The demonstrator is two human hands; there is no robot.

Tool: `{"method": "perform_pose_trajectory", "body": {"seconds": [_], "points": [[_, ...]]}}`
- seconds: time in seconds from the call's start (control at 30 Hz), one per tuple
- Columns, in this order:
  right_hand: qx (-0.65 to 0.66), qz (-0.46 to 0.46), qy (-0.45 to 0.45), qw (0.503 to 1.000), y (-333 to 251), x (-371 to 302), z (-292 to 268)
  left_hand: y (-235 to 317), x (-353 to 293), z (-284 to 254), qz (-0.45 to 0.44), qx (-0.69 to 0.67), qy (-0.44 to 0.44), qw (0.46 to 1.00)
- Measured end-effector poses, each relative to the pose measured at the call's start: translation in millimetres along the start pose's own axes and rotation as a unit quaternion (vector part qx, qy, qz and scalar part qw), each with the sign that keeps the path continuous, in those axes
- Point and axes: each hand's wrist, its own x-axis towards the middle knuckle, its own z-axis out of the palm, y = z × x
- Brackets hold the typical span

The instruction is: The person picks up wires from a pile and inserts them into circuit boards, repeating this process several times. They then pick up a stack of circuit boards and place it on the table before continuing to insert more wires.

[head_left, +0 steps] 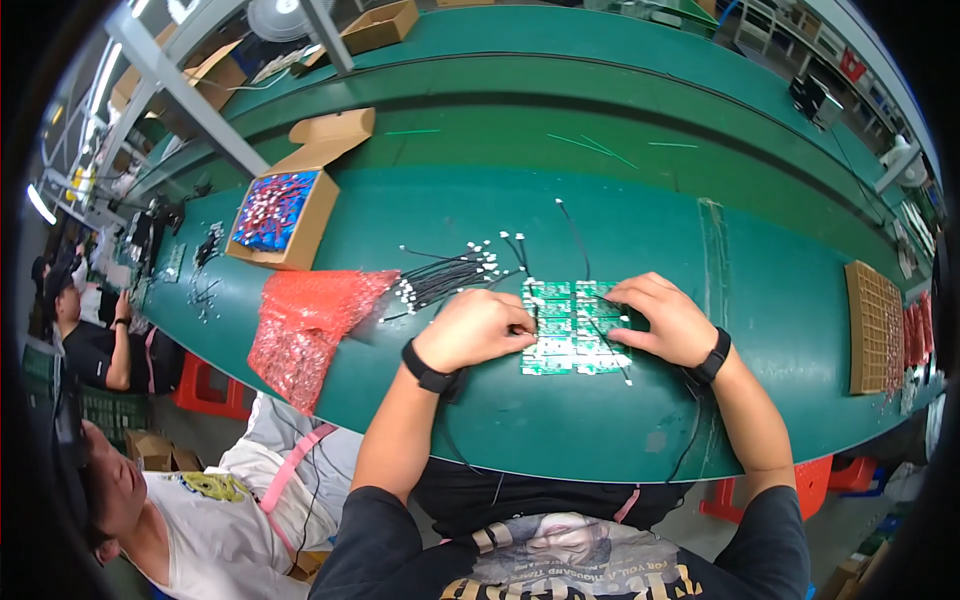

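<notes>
Two green circuit board panels lie side by side on the bench, a left panel (pixel 548 352) and a right panel (pixel 590 362). My left hand (pixel 472 330) is closed at the left panel's left edge, fingertips pinched together; whatever they grip is hidden. Over the right panel's right edge, my right hand (pixel 665 320) rests with thumb and fingers apart. A thin black cable (pixel 606 340) with a white end connector lies slantwise across the right panel. Another black cable (pixel 576 235) stretches away beyond it. Beside my left hand is a pile of black cables (pixel 450 278) with white connectors.
Left of the cables lies red bubble wrap (pixel 310 325); behind it stands an open cardboard box (pixel 318 220) of blue parts with red wires. A divided tray (pixel 873 330) sits at the bench's right end. A person in white (pixel 215 530) sits close on my left.
</notes>
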Motion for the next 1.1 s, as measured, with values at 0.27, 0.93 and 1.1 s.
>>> {"method": "perform_pose_trajectory", "body": {"seconds": [0.27, 0.93, 1.1], "points": [[0.032, 0.05, 0.032, 0.998, 18, -15, 12, -5, 0, 27, 0.064, 0.015, 0.053, 0.996], [0.128, 0.073, -0.06, 0.987, 35, -13, 2, -7, 6, 41, 0.085, -0.012, 0.09, 0.992], [0.144, 0.079, -0.063, 0.984, 36, -14, 3, -3, 3, 38, 0.068, -0.013, 0.09, 0.993]]}}
